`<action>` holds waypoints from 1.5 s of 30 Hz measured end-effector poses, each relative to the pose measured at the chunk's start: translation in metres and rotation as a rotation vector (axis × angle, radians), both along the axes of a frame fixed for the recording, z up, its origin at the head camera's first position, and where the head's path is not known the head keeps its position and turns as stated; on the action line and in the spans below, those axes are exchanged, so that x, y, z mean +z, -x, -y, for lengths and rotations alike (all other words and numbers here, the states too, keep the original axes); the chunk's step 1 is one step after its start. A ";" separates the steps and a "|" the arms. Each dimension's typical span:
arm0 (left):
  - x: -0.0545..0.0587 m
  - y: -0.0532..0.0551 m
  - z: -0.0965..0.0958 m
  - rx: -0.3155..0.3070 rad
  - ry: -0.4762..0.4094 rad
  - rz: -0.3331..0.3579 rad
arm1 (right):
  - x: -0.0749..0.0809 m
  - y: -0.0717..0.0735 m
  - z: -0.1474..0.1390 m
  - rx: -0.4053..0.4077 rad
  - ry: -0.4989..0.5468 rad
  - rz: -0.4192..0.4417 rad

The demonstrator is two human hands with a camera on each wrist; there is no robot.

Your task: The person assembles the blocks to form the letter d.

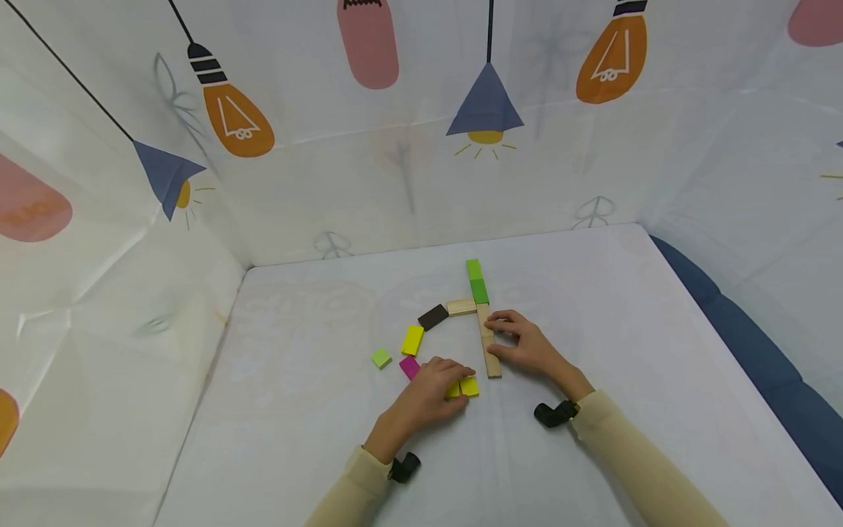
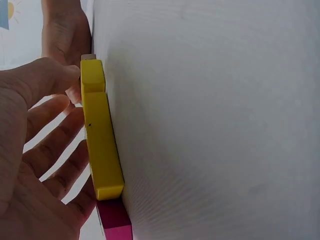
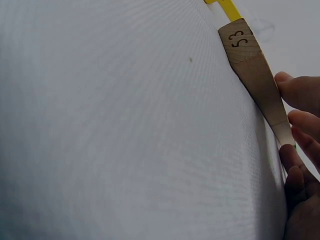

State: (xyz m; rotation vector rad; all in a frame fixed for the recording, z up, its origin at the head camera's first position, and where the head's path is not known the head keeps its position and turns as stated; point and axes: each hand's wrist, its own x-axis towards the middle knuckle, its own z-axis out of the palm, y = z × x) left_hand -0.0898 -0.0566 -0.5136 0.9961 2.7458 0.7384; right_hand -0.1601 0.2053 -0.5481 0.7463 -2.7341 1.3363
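Observation:
My left hand reaches over two yellow blocks, thumb and index finger on either side of the right one. In the left wrist view, the thumb touches the smaller yellow block, the longer yellow block lies beside it, and fingertips are partly hidden behind them. A magenta block adjoins these. My right hand rests thumb and fingertips along the right side of plain wooden blocks laid in a straight line. One wooden block bears the number 53 on its end.
Two green blocks extend the wooden line at the far end. From there a wooden block, a dark brown block and a yellow block curve leftward. A light green block lies apart on the white tabletop.

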 end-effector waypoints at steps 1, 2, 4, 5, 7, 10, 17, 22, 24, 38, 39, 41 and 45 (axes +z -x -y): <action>0.000 0.000 0.001 -0.004 -0.003 0.001 | 0.000 0.000 0.000 -0.001 0.000 0.001; 0.001 0.001 0.002 -0.008 -0.008 0.001 | 0.000 0.000 0.000 -0.001 0.001 0.002; 0.003 0.002 0.004 -0.012 -0.018 -0.004 | -0.001 0.000 0.000 0.000 0.004 -0.002; 0.004 0.002 0.005 -0.014 -0.024 -0.009 | -0.001 0.000 0.000 -0.001 0.007 -0.003; 0.007 0.004 0.008 -0.012 -0.042 -0.012 | -0.002 0.000 0.000 -0.002 0.007 -0.012; 0.010 0.005 0.013 -0.005 -0.069 -0.013 | -0.003 0.000 0.000 -0.006 0.003 -0.012; 0.014 0.008 0.029 0.042 -0.152 -0.013 | -0.004 0.001 0.000 -0.008 0.001 -0.007; 0.017 0.009 0.041 0.134 -0.187 0.034 | -0.003 0.001 0.000 -0.004 -0.002 -0.001; 0.019 0.010 0.047 0.166 -0.205 0.030 | -0.003 0.001 0.000 0.000 0.000 0.006; 0.017 0.018 0.092 0.369 -0.264 -0.087 | 0.000 -0.001 0.000 0.004 0.009 0.015; 0.016 0.019 0.094 0.382 -0.261 -0.092 | 0.000 -0.001 0.000 0.003 0.010 0.020; 0.015 0.019 0.099 0.404 -0.253 -0.098 | 0.001 -0.002 0.000 0.001 0.015 0.029; 0.010 0.020 0.105 0.447 -0.237 -0.095 | 0.001 -0.002 0.000 0.001 0.019 0.030</action>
